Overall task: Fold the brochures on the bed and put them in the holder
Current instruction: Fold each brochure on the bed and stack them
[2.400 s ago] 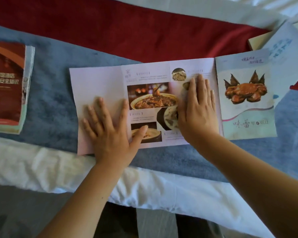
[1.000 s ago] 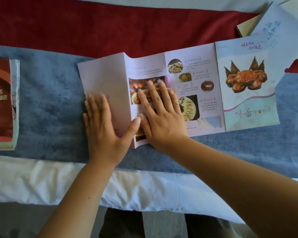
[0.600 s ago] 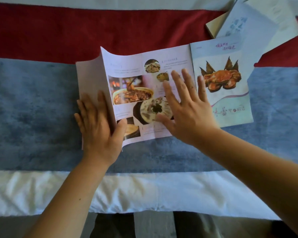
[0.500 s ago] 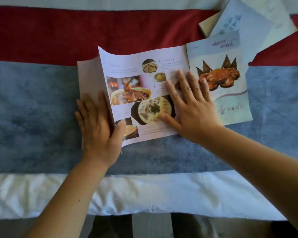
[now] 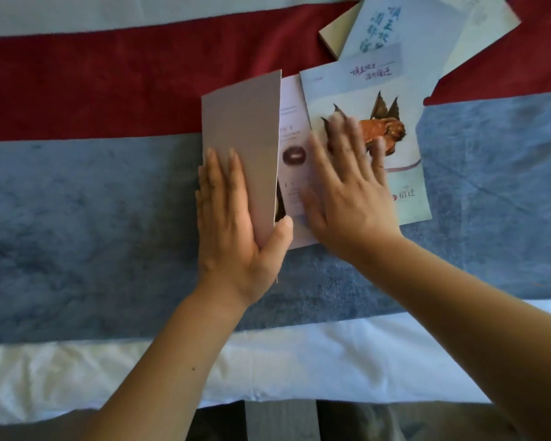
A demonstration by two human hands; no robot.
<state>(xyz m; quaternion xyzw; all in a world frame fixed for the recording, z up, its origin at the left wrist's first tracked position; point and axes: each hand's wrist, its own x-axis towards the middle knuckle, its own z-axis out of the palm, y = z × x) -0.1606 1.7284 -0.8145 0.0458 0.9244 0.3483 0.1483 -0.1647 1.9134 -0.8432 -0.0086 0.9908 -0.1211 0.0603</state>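
Grey flap (image 5: 242,128) of the brochure (image 5: 407,173) stands raised, its crease running away from the person. Left hand (image 5: 233,230) pinches it, thumb inside. The fold should go rightward, toward the flat, spread-fingered right hand (image 5: 350,198).

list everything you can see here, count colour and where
brochure: one, pale, printed, with a crab cover, centre of the bed, left panel raised
loose leaflets: at least two, pale blue and white, overlapping at top right
cream edge: one, under the leaflets; cannot tell what it is
bed runner: one, red band above blue band, across the bed
sheet: one, white, near edge and far top
left hand: one, holds the raised panel, thumb under it
right hand: one, flat on the crab cover, blurred
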